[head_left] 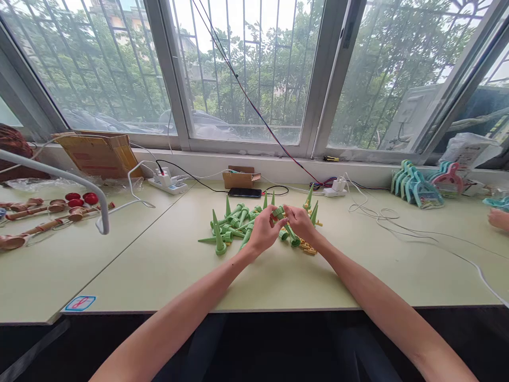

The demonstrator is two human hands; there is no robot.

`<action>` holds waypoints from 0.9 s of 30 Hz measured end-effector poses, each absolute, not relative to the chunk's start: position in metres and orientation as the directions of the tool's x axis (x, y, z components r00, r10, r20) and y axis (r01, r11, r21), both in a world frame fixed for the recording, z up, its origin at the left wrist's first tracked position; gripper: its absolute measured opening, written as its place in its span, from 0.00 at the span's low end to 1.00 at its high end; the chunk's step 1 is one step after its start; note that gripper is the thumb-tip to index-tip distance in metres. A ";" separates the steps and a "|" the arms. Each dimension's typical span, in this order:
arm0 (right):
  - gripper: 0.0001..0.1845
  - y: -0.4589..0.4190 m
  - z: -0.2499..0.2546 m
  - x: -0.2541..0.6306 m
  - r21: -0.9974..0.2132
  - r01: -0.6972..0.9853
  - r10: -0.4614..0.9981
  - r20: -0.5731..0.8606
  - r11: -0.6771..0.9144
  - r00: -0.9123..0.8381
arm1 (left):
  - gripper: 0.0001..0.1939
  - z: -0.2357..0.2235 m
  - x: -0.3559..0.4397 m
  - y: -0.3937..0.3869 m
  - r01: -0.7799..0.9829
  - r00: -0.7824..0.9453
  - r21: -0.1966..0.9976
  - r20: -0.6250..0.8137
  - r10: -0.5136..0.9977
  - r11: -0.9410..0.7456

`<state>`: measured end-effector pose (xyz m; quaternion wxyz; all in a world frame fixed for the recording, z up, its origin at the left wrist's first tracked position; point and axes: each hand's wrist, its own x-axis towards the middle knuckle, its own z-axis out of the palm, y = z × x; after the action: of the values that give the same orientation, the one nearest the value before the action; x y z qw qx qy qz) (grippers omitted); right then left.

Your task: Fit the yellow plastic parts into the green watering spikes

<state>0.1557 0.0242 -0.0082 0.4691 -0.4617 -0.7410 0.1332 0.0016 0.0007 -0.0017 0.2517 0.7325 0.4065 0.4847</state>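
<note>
My left hand [265, 231] is closed on a green plastic watering spike [278, 212], held just above the table in the middle of the head view. From the other side my right hand [301, 223] pinches the same piece, its fingertips close to those of my left hand. Whether a small part sits between the fingers is hidden. Around my left hand lies a heap of green spikes [238, 218], some of them standing point up, like the one at the near left [220, 241]. Small yellow plastic parts [308, 248] lie beneath and beside my right wrist.
Behind the heap are a black phone [245, 193] and a small open carton [240, 178]. Power strips [169, 185] and loose white cables [382, 215] run along the back and right. Wooden toys [55, 207] lie left, plastic hangers [415, 185] right. Another person's hand [499, 218] shows at the right edge.
</note>
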 end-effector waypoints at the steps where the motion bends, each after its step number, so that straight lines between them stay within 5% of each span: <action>1: 0.28 0.024 -0.008 0.156 -0.634 0.558 0.811 0.569 0.536 -0.133 | 0.16 -0.002 0.002 0.001 0.355 0.200 0.759 0.509 0.837 -0.546; 27: 0.29 0.025 -0.009 0.155 -0.637 0.550 0.814 0.562 0.540 -0.147 | 0.16 -0.001 0.002 0.000 0.362 0.191 0.756 0.512 0.837 -0.545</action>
<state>0.1552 0.0252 -0.0087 0.4651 -0.4583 -0.7440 0.1418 0.0024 -0.0001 -0.0009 0.2440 0.7320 0.4097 0.4866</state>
